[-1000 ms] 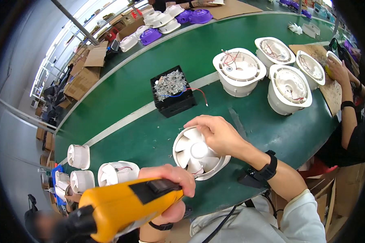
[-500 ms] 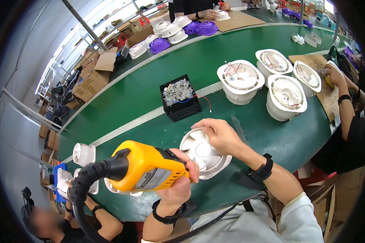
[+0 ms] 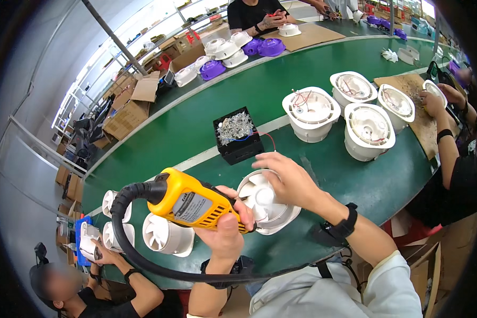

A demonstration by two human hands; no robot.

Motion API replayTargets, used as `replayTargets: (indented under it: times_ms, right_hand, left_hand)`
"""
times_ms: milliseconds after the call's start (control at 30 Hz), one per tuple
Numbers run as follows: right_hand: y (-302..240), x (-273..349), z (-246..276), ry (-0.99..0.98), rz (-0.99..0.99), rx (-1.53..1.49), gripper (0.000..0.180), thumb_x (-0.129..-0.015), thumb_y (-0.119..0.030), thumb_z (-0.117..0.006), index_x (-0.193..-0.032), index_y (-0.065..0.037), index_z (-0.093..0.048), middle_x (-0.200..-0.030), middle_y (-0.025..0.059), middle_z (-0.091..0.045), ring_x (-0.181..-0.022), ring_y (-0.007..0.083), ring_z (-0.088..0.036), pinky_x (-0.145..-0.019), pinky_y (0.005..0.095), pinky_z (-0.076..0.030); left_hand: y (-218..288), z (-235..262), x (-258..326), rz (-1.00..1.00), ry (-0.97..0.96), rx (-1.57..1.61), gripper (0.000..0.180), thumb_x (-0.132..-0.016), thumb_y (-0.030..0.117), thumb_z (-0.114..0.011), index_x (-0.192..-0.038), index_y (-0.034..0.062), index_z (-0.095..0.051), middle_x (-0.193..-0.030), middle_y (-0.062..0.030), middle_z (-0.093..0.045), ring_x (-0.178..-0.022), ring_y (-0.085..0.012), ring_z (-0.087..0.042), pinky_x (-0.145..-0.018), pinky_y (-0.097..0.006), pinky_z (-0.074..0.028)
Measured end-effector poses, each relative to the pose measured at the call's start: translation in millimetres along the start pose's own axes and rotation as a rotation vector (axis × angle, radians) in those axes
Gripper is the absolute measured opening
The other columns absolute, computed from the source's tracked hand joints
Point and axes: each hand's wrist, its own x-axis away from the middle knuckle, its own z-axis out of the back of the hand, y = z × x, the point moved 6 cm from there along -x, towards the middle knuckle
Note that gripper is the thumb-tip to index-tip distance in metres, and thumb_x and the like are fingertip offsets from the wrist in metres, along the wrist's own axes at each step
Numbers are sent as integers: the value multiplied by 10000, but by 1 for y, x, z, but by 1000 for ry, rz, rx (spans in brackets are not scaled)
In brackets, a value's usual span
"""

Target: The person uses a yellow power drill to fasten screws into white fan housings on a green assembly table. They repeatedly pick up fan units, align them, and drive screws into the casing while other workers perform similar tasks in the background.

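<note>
My left hand (image 3: 225, 233) grips a yellow handheld tool (image 3: 188, 202) with black trim, vent slots and a thick black cable (image 3: 139, 254). The tool's front end is over the left side of a round white fan housing (image 3: 265, 200) on the green table, its white blades facing up. I cannot tell whether the tool touches it. Above the housing's far right rim is my right hand (image 3: 289, 180), open, fingers stretched out and apart. Beyond sits a black box (image 3: 241, 151) full of small silvery screws, with a red and a blue wire beside it.
Several white housings with red wires (image 3: 310, 108) stand at the right. More fan units (image 3: 167, 233) are at the left, near a co-worker's hands (image 3: 106, 252). Another person works at the far right on a brown board (image 3: 408, 87). Purple and white housings (image 3: 228, 50) line the far side.
My right hand has lifted from the housing's rim, its fingers spreading. The yellow tool has tilted, and its cable has swung out to the right. A fan unit at the left has come into fuller view.
</note>
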Motion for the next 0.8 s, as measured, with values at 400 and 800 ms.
replayTargets:
  times_ms: [400, 800]
  right_hand:
    - [-36, 33, -23, -528, 165, 226, 174, -804, -183, -647, -816, -17, -598, -973, 111, -588, -933, 297, -545, -848, 388, -430]
    - [13, -58, 25, 101, -328, -477, 255, -890, -234, -593, -899, 20, -611, -733, 118, -646, -708, 220, -638, -641, 329, -485]
  left_hand:
    - [3, 5, 12, 58, -87, 20, 667, -748, 493, -727, -1073, -17, -446, -660, -101, -544, -545, -201, -536, -524, -326, -458]
    - [11, 2, 10, -23, -235, -79, 617, -810, 480, -670, -1098, -26, -468, -668, -162, -610, -590, -301, -632, -565, -409, -549]
